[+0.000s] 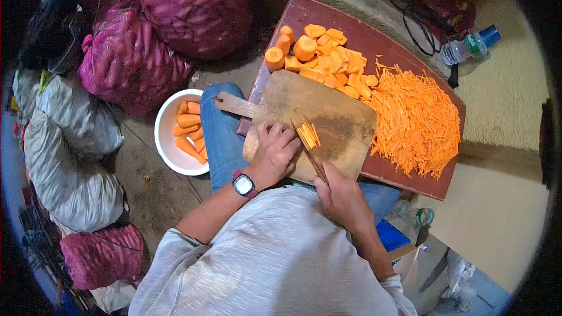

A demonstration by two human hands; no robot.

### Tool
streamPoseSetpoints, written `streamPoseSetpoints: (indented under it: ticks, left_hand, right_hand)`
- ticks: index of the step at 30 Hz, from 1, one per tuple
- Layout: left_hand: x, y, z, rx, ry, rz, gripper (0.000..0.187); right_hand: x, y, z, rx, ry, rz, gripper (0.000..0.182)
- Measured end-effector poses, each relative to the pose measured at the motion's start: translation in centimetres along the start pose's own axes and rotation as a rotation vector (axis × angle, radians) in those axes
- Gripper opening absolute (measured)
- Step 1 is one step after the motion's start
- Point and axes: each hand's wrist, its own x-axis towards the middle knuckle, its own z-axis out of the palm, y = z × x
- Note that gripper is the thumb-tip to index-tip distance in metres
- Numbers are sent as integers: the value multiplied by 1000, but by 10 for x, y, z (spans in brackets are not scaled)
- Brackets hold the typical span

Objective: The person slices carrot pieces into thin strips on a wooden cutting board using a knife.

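A wooden cutting board with a handle lies over the edge of a red board. My right hand is closed round the handle of a knife, whose blade points up the board. Beside the blade lies a small bunch of cut carrot strips. My left hand, with a watch at the wrist, rests on the board left of the knife, fingers bent and together; what lies under them is hidden. Carrot chunks and slices sit beyond the board, and a big heap of shredded carrot to its right.
A white bowl of peeled carrots stands on the floor at left. Full pink net sacks and white sacks fill the left side. A plastic bottle with a blue cap lies at upper right, near a black cable.
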Motion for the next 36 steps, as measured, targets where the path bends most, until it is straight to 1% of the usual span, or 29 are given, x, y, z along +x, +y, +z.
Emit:
streamPoseSetpoints:
  ticks: [2,3,5,7,8,11,13,14,16,20,22,23,25,26,28,32,34,36]
  left_hand:
    - [2,0,1,-9,23,20,42]
    - [3,-1,0,-6,21,18,42]
    - [3,1,-4,6,-26,-10,33]
    - [1,1,0,10,1,-6,32]
    - [3,0,2,15,34,3,31]
    - [3,1,3,23,37,-8,30]
    - [1,0,3,30,50,-4,29]
    - [0,0,4,18,50,-2,28]
    - [2,0,5,-1,65,4,27]
    - [2,-1,2,0,47,4,27]
    - [-1,-1,4,10,29,-3,29]
    - [0,0,3,8,31,-11,29]
    - [1,1,1,11,29,-2,31]
    - [1,0,2,6,27,1,31]
    - [0,-1,3,1,38,1,33]
    - [0,-1,5,-13,40,2,35]
    - [2,0,3,-19,48,10,35]
    - [2,2,1,-7,59,4,35]
  right_hand:
    - [1,3,4,-9,-1,-11,37]
    - [7,1,6,0,32,-15,36]
    - [19,-8,6,11,60,-20,36]
    - [28,-23,-2,-17,-19,98,36]
    - [26,-22,-2,-18,-16,93,36]
    - [11,-5,0,25,-9,35,37]
    - [6,7,6,-33,56,-109,39]
    - [10,0,7,-27,48,-115,39]
    - [26,-18,3,-16,-3,95,38]
    - [34,-20,5,-16,-13,68,38]
    - [16,-5,7,-27,58,-71,40]
    - [11,1,7,-30,50,-69,40]
    - [4,10,8,-4,81,-148,40]
    - [7,7,9,-4,84,-143,40]
    - [20,-6,9,1,23,42,34]
    - [23,-13,1,42,25,34,34]
    - [5,-2,-2,37,41,-80,37]
    - [7,1,2,9,26,-32,35]
